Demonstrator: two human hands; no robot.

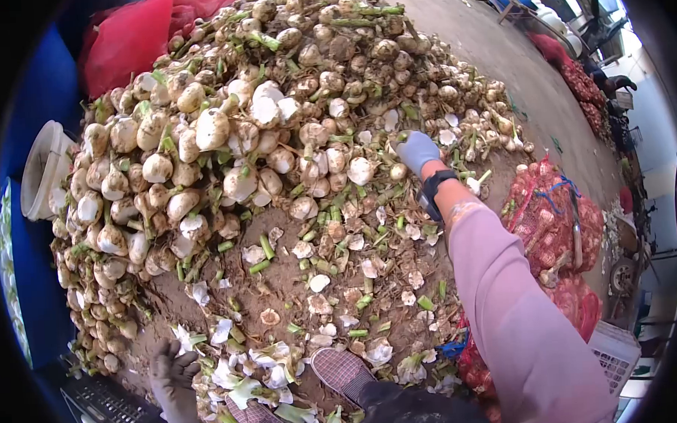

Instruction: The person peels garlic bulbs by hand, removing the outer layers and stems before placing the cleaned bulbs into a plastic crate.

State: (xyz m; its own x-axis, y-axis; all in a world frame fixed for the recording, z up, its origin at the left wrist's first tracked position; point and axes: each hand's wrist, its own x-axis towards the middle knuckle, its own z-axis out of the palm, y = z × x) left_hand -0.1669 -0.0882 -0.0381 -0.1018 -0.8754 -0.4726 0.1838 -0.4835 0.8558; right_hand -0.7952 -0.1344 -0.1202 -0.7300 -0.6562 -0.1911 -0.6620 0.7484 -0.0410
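Observation:
A big heap of soil-stained white bulbs [211, 129] with green stem stubs fills the upper left and middle. My right hand [418, 150], in a light blue-grey glove, reaches to the heap's right edge. Its fingers are bent over a small green-brown piece among the bulbs; whether they grip it is unclear. Low on the left, my left hand [172, 370] wears a dirty grey glove. Its fingers are spread and nothing is in them, above peeled skins. Cut green stems [266, 247] and white peelings [243, 375] litter the ground between my hands.
Red mesh sacks of bulbs [555, 226] stand at the right beside a white crate [614, 351]. A black crate [110, 410] is at lower left, a white bucket [45, 171] at left, a red sack [127, 43] behind. My shoes [342, 369] are at the bottom.

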